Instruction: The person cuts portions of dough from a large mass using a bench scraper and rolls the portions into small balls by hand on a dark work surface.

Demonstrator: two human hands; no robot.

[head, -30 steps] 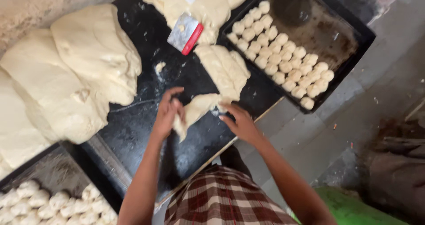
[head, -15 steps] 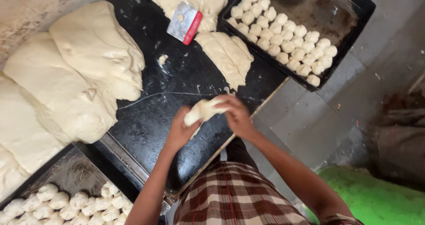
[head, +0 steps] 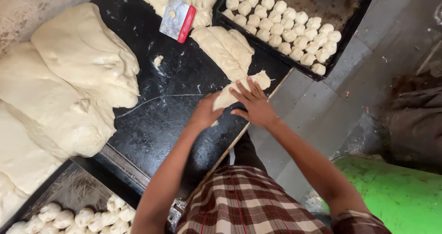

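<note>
Head view: right hand lies with fingers spread flat on the dough strip. Left hand touches its near end, fingers hidden. Scraper lies well beyond the strip.

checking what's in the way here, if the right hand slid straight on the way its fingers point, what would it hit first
The right hand points up and left across the pale dough piece it presses. Beyond that, probably the long folded slab of pale dough on the black worktop, well before the red-handled metal scraper; depth is uncertain.
</note>
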